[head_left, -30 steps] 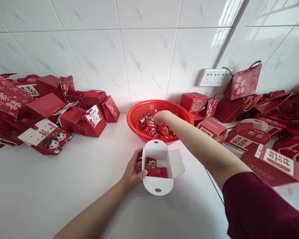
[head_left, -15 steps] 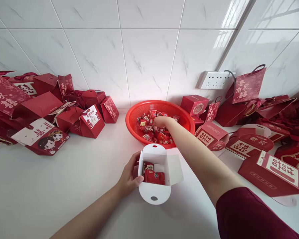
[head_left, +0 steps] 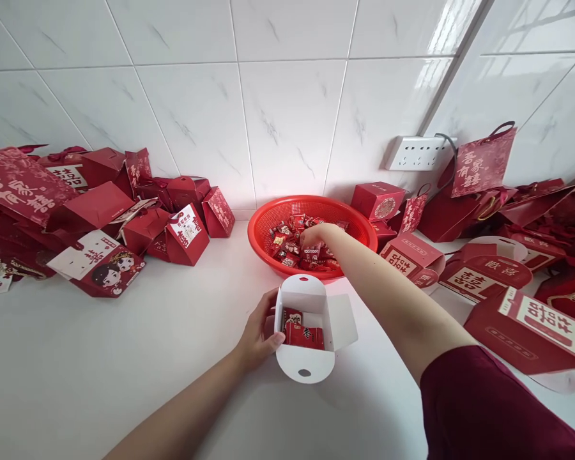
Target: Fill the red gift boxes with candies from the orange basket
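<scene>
My left hand (head_left: 259,333) is closed round the left side of an open white-lined gift box (head_left: 306,367), thumb at the front edge. The box stands on the counter with its end flaps folded out and a side flap spread to the right. Inside lie a few red wrapped packets (head_left: 305,336). My right hand (head_left: 320,234) reaches into the red plastic basket (head_left: 264,239) behind the box, its fingers curled down among small red-wrapped sweets (head_left: 288,254). What its fingertips hold, if anything, is hidden.
Many red gift boxes (head_left: 188,239) and bags crowd the left of the white counter (head_left: 172,338). More red boxes (head_left: 527,326) stand on the right, close to my right forearm. A white power strip (head_left: 416,153) is against the tiled wall.
My right hand stays in the basket, its fingers shifting slightly among the sweets. The view has shifted a little, and my left hand still holds the box.
</scene>
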Demonstrator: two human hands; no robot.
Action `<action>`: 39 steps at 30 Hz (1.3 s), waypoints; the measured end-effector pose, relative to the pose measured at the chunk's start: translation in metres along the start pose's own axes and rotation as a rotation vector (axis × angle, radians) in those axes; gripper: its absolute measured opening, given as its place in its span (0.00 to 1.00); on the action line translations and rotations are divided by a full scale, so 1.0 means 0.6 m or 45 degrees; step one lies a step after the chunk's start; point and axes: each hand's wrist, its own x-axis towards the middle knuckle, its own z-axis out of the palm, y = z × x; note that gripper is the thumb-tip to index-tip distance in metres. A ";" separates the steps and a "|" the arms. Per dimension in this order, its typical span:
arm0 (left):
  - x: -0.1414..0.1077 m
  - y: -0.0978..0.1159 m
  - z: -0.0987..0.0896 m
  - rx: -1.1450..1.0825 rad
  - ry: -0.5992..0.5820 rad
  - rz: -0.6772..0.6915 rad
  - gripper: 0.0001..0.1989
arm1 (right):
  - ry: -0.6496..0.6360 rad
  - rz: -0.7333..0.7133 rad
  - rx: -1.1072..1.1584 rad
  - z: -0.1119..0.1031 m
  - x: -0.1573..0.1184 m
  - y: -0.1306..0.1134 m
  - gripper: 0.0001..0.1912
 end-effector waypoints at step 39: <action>-0.004 -0.002 -0.014 0.477 0.218 0.538 0.46 | 0.406 -0.269 0.340 0.066 -0.186 0.033 0.17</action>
